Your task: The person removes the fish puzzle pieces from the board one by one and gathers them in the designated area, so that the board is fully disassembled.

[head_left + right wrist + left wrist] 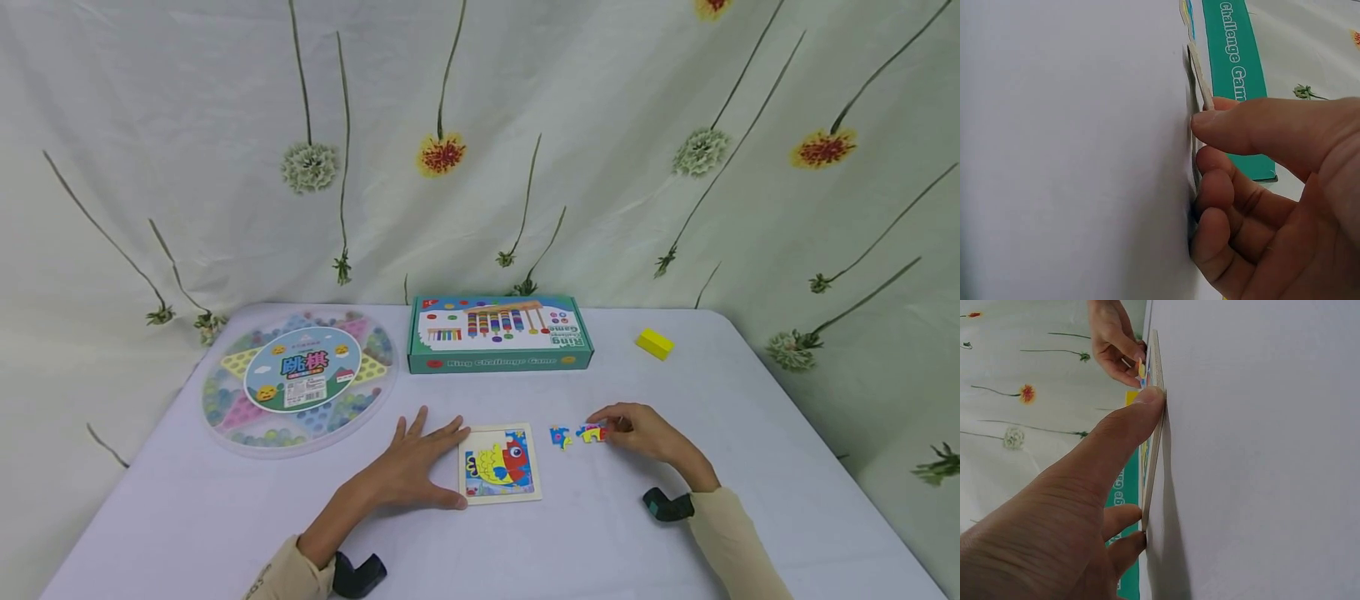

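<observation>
In the lower centre of the head view, bare white tablecloth [555, 550] is offering a passage between the forearms [337, 512]. A narrow gap is running between the puzzle tray [483, 438] and the loose piece [558, 437]. The left hand [416, 468] is blocking the tray's left side; the right hand [639, 431] is obstructing the piece's right. Beyond, the green box [500, 362] and round board game [303, 371] are standing as barriers.

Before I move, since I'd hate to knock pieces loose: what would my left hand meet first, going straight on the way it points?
Most likely the framed fish puzzle, whose edge your left hand touches with its thumb; the palm's height is unclear, so it might pass over.
</observation>
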